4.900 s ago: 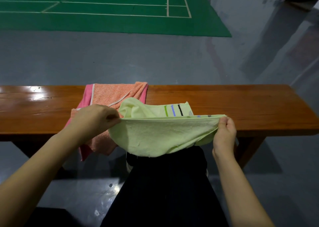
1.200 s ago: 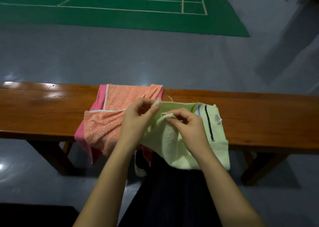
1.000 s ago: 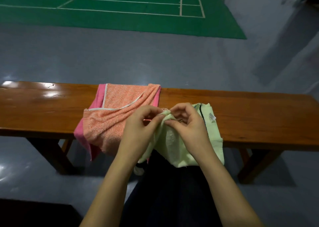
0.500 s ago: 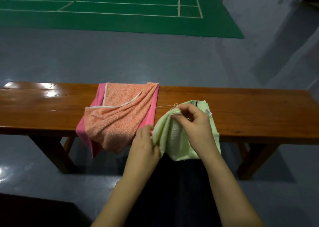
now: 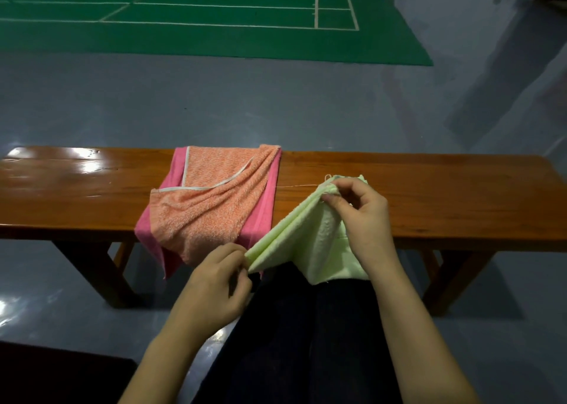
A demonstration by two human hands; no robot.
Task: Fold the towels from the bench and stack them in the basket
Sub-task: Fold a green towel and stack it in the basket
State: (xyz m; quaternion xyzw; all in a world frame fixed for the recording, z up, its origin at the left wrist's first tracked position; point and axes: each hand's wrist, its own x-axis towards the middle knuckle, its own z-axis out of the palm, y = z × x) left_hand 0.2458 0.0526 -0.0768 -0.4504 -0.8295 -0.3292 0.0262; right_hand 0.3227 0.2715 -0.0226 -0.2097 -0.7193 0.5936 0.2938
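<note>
A pale green towel (image 5: pixel 310 238), folded into several layers, stretches slantwise over the front edge of the wooden bench (image 5: pixel 429 195). My right hand (image 5: pixel 359 213) pinches its upper corner above the bench top. Near my lap, my left hand (image 5: pixel 214 287) pinches the lower corner. A loose thread runs from the upper corner toward the orange and pink towel (image 5: pixel 211 204), which lies draped over the bench to the left and hangs past the front edge. No basket is in view.
The bench stands on a grey floor (image 5: pixel 276 103), with its legs (image 5: pixel 95 274) below at left and right. A green court mat (image 5: pixel 199 20) with white lines lies beyond. My dark-clothed lap (image 5: pixel 306 336) fills the bottom centre.
My hands were together at the towel's top edge. The left hand has since slid down and toward me along the fold, pulling the towel taut into a slanted strip; the right stays at the upper corner.
</note>
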